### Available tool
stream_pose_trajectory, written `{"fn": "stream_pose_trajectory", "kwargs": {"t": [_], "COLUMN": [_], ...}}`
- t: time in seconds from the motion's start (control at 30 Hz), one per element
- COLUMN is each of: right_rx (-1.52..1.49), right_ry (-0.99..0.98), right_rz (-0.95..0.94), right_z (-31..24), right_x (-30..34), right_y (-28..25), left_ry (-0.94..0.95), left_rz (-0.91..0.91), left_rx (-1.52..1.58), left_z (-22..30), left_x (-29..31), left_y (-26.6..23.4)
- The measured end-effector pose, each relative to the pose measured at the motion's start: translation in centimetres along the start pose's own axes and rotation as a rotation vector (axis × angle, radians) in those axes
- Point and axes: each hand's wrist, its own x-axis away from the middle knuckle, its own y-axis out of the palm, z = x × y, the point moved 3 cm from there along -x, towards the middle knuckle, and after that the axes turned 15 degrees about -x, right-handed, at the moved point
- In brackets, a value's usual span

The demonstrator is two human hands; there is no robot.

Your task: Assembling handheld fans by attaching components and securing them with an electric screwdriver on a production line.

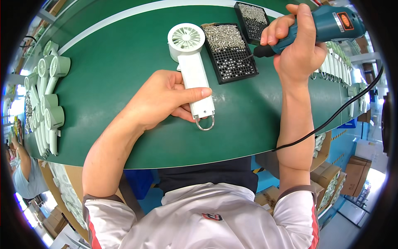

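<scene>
My left hand (168, 97) is closed round the handle of a pale green-white handheld fan (193, 68), its round grille facing up at the far end. A metal wire loop (206, 125) sticks out of the handle's near end, close to a small screw hole. Up at the right, my right hand (300, 45) grips a teal electric screwdriver (327, 25). Its thin bit points left, over or beside a black screw tray (232, 52); whether the tip touches a screw I cannot tell. Loose silver screws fill the tray's far half, and its near half is a grid of holes.
A second black screw tray (253, 20) stands behind the first. Several similar fans (52, 91) lie in a group at the left, and a row of pale fan parts (336, 66) is at the right. The screwdriver's black cable (344, 110) crosses my right forearm. Far left, another person's arm (24, 159) shows.
</scene>
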Motion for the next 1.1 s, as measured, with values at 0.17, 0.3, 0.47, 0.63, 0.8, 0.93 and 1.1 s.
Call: {"fn": "stream_pose_trajectory", "kwargs": {"t": [0.17,0.3,0.47,0.63,0.8,0.93,1.1], "right_rx": [0.001,0.007,0.065,0.076,0.075,0.089,0.010], "right_ry": [0.009,0.042,0.047,0.022,0.014,-0.038,-0.057], "right_rz": [-0.040,-0.081,-0.200,-0.150,-0.124,-0.191,-0.244], "right_z": [0.3,0.4,0.5,0.1,0.0,0.3,-0.6], "right_x": [-0.1,0.1,0.4,0.6,0.6,0.1,-0.3], "right_y": [-0.2,-0.2,0.5,0.8,0.8,-0.2,-0.6], "left_ry": [0.005,0.009,0.008,0.001,0.010,0.021,0.002], "left_rz": [0.002,0.005,-0.002,-0.005,0.011,0.025,0.037], "left_rx": [0.004,-0.002,0.035,0.012,0.012,0.014,-0.007], "left_z": [0.0,0.1,0.0,-0.1,0.1,0.0,0.1], "left_x": [0.0,0.0,-0.1,-0.4,-0.3,-0.3,-0.2], "left_y": [0.0,0.0,-0.1,-0.2,-0.1,0.0,-0.1]}}
